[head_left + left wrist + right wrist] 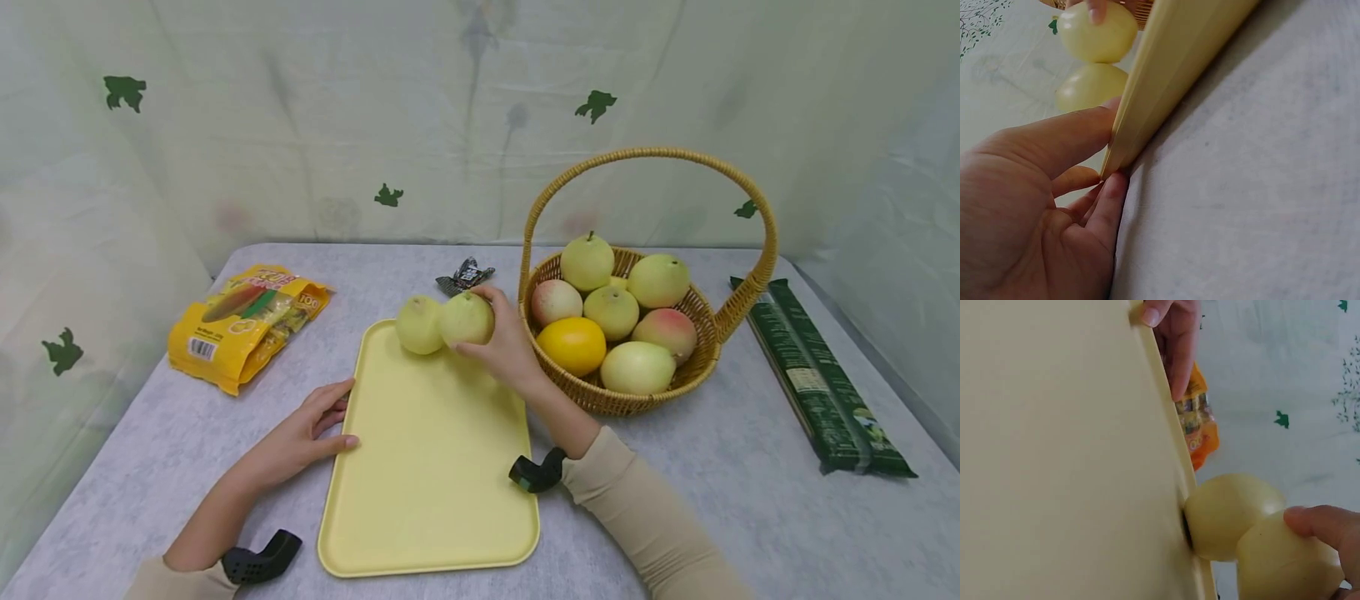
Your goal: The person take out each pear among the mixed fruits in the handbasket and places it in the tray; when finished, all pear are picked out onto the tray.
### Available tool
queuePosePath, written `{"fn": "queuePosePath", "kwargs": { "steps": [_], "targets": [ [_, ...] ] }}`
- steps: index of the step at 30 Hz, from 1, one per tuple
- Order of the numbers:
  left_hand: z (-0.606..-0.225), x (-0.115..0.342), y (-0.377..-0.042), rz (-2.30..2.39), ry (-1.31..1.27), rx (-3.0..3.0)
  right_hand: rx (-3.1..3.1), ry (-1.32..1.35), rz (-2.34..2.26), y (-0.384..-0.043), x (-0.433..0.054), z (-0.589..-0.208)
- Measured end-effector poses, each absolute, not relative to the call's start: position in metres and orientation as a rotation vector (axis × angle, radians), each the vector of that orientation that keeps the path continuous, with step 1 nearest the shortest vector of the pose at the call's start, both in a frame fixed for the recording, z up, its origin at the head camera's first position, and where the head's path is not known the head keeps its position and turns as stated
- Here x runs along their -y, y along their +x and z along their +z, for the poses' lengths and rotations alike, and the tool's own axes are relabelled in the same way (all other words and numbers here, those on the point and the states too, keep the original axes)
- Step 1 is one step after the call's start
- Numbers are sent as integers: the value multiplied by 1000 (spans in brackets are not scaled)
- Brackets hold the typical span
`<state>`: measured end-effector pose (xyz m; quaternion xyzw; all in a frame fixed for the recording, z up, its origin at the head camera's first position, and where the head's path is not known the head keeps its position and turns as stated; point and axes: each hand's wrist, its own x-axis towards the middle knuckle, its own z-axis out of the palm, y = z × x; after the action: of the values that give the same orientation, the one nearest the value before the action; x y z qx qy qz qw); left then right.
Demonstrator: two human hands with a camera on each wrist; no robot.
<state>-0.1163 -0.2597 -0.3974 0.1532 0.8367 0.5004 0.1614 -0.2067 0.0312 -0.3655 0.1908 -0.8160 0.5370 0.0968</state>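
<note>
My right hand (509, 337) grips a round pale green pear (467, 320), thumb on its near side and fingers around the back. This pear touches a second pale green pear (418, 325), which sits on the far left corner of the yellow tray (431, 467). In the right wrist view the held pear (1288, 559) overlaps the other pear (1230, 512). At the tray's left edge, my left hand (303, 433) pinches the rim; the left wrist view has the thumb over the rim (1138, 94) and fingertips against its outer underside.
Right of the tray stands a wicker basket (626, 407) with a tall handle, holding several fruits. A dark wrapped packet (467, 276) lies behind the tray. To the left is a yellow snack bag (243, 325); a long green packet (821, 379) lies far right.
</note>
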Motion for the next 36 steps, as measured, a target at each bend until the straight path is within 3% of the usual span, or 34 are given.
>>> {"fn": "queuePosePath", "kwargs": {
  "steps": [13, 22, 36],
  "targets": [
    [-397, 260, -116, 1441, 453, -2385, 2529, 446, 1571, -211, -29, -380],
    [-397, 259, -116, 1441, 462, -2389, 2538, 503, 1457, -214, -28, -381],
    [-397, 259, -116, 1444, 424, -2383, 2281, 847, 1407, -174, -59, -320]
  ]
}}
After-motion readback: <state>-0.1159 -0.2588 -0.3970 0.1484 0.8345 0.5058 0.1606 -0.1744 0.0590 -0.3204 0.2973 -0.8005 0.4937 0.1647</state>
